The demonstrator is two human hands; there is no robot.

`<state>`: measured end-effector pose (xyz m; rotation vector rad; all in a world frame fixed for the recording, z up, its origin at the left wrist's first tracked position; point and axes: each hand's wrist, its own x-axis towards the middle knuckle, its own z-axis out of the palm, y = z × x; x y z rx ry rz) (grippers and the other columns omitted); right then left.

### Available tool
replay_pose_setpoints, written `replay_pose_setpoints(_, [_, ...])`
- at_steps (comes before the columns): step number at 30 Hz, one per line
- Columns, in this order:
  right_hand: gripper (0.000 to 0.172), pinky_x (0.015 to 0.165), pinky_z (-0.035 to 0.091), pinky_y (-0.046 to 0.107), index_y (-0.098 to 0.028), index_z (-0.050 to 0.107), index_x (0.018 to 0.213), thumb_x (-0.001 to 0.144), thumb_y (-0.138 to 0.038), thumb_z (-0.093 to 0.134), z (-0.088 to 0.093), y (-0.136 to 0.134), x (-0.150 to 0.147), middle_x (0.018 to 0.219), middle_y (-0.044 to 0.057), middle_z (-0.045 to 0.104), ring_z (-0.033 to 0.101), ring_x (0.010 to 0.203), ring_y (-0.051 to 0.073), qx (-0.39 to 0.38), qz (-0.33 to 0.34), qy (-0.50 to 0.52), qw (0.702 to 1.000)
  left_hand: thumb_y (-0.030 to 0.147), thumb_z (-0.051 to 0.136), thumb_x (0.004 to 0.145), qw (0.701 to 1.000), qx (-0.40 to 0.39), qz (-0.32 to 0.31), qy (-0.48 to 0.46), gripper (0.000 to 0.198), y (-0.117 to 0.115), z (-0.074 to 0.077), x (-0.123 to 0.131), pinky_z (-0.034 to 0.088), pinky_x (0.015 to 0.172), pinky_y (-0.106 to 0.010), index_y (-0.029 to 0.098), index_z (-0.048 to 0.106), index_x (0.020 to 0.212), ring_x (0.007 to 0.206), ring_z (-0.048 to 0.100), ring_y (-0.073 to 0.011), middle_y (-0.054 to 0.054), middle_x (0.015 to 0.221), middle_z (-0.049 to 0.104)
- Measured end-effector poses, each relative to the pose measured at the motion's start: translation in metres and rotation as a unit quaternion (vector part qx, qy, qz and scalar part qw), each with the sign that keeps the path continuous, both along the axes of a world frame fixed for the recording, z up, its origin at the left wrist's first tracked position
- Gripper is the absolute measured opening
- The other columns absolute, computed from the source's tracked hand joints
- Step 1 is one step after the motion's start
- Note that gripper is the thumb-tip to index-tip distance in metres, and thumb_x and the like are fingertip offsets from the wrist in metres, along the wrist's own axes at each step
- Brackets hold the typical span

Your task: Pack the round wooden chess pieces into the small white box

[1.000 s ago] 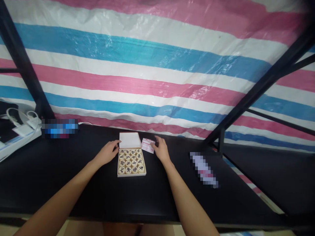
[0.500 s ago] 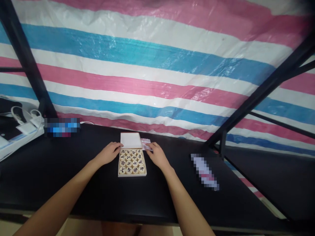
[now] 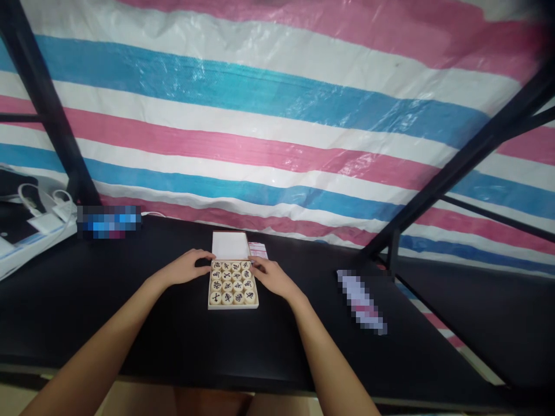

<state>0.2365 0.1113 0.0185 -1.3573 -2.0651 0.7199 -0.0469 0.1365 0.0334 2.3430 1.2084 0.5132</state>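
Note:
A shallow white box (image 3: 233,307) of Chinese chess pieces stands on the black table with its lid (image 3: 229,245) folded back behind it. Round cream pieces (image 3: 227,285) with dark characters sit in rows inside. At the hinge's left end, my left hand (image 3: 191,267) reaches the edge with its fingertips, thumb and fingers apart. From the other side my right hand (image 3: 271,274) has its fingers stretched out to the box's back right corner, touching it, and the thumb lies near the side wall. Behind that hand is a pink-and-white printed paper (image 3: 259,250), partly hidden by the lid.
A blurred-out object (image 3: 361,301) lies to the right on the black tabletop (image 3: 208,346). Another blurred blue item (image 3: 109,222) is at the back left, beside white cables and adapters (image 3: 45,222). Black metal posts (image 3: 437,173) and a striped plastic sheet (image 3: 260,138) border the table.
My right hand has moved left and slightly nearer, from the printed paper to the box's back right corner. My left hand stays at the hinge, its thumb slightly shifted.

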Motion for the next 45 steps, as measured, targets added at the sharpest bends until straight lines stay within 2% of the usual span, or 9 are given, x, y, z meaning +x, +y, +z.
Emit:
replay_pose_setpoints(7, [0.033, 0.09, 0.045, 0.034, -0.024, 0.062, 0.118, 0.088, -0.029, 0.048, -0.005, 0.003, -0.01, 0.104, 0.005, 0.07, 0.064, 0.098, 0.021, 0.027, -0.065, 0.032, 0.997, 0.04, 0.048, 0.087, 0.999, 0.033, 0.031, -0.007, 0.04, 0.009, -0.013, 0.002, 0.04, 0.098, -0.036, 0.021, 0.059, 0.12, 0.107, 0.056, -0.0234, -0.005, 0.117, 0.065])
replay_pose_setpoints(14, [0.036, 0.09, 0.046, 0.034, -0.028, 0.06, 0.12, 0.088, -0.025, 0.044, -0.004, 0.003, -0.012, 0.108, 0.002, 0.068, 0.064, 0.097, 0.019, 0.028, -0.063, 0.05, 0.996, 0.029, 0.041, 0.092, 0.994, 0.097, 0.047, -0.015, 0.034, 0.013, -0.024, 0.01, 0.041, 0.097, -0.037, 0.018, 0.06, 0.117, 0.104, 0.056, -0.0227, -0.009, 0.112, 0.064])
replay_pose_setpoints(19, [0.037, 0.098, 0.042, 0.036, -0.022, 0.058, 0.122, 0.088, -0.025, 0.045, -0.011, 0.005, -0.014, 0.117, 0.009, 0.059, 0.057, 0.107, 0.02, 0.099, -0.061, 0.009, 0.993, 0.026, 0.038, 0.093, 0.993, 0.102, 0.064, -0.017, 0.037, 0.012, -0.026, 0.011, 0.043, 0.094, -0.038, 0.02, 0.054, 0.125, 0.102, 0.056, -0.0228, -0.008, 0.11, 0.063])
replay_pose_setpoints(22, [0.041, 0.102, 0.039, 0.037, -0.024, 0.054, 0.127, 0.088, -0.018, 0.041, -0.015, 0.009, -0.015, 0.126, 0.009, 0.052, 0.05, 0.118, 0.019, 0.122, -0.058, -0.016, 0.991, 0.015, 0.033, 0.091, 0.992, 0.106, 0.074, -0.003, 0.044, 0.013, -0.027, 0.011, 0.044, 0.092, -0.037, 0.019, 0.047, 0.133, 0.099, 0.056, -0.0224, -0.008, 0.107, 0.063])
replay_pose_setpoints(25, [0.05, 0.103, 0.038, 0.037, -0.026, 0.053, 0.128, 0.083, -0.008, 0.041, -0.015, 0.014, -0.014, 0.138, 0.008, 0.042, 0.044, 0.124, 0.02, 0.144, -0.025, -0.054, 0.988, 0.005, 0.034, 0.084, 0.991, 0.117, 0.061, 0.024, 0.051, 0.016, -0.028, 0.013, 0.043, 0.093, -0.036, 0.021, 0.052, 0.128, 0.1, 0.055, -0.0218, -0.007, 0.111, 0.062])
replay_pose_setpoints(28, [0.053, 0.103, 0.038, 0.038, -0.025, 0.061, 0.121, 0.08, 0.0, 0.039, -0.013, 0.02, -0.015, 0.131, 0.007, 0.053, 0.049, 0.119, 0.02, 0.16, 0.012, -0.072, 0.984, 0.003, 0.035, 0.081, 0.99, 0.126, 0.052, 0.034, 0.051, 0.018, -0.027, 0.015, 0.043, 0.094, -0.036, 0.021, 0.056, 0.124, 0.102, 0.055, -0.0219, -0.007, 0.115, 0.061])
replay_pose_setpoints(32, [0.045, 0.099, 0.041, 0.037, -0.023, 0.066, 0.112, 0.081, -0.002, 0.043, -0.01, 0.023, -0.014, 0.116, 0.006, 0.064, 0.055, 0.11, 0.019, 0.161, 0.008, -0.054, 0.985, 0.006, 0.035, 0.083, 0.99, 0.129, 0.052, 0.037, 0.049, 0.02, -0.026, 0.016, 0.043, 0.094, -0.037, 0.022, 0.057, 0.123, 0.101, 0.055, -0.0225, -0.006, 0.113, 0.062])
replay_pose_setpoints(39, [0.035, 0.091, 0.045, 0.033, -0.019, 0.066, 0.11, 0.082, -0.009, 0.049, -0.008, 0.021, -0.011, 0.098, 0.007, 0.06, 0.057, 0.094, 0.018, 0.131, -0.024, -0.035, 0.99, 0.011, 0.035, 0.087, 0.99, 0.122, 0.066, 0.023, 0.05, 0.011, -0.025, 0.013, 0.043, 0.093, -0.038, 0.02, 0.043, 0.135, 0.104, 0.054, -0.0229, -0.008, 0.111, 0.061])
replay_pose_setpoints(45, [0.033, 0.094, 0.042, 0.035, -0.019, 0.066, 0.103, 0.077, -0.009, 0.05, -0.005, 0.015, -0.01, 0.105, 0.006, 0.059, 0.054, 0.1, 0.019, 0.129, -0.025, -0.025, 0.991, 0.014, 0.035, 0.088, 0.992, 0.11, 0.048, 0.033, 0.044, 0.006, -0.021, 0.013, 0.043, 0.092, -0.037, 0.021, 0.051, 0.129, 0.102, 0.055, -0.0233, -0.007, 0.11, 0.063])
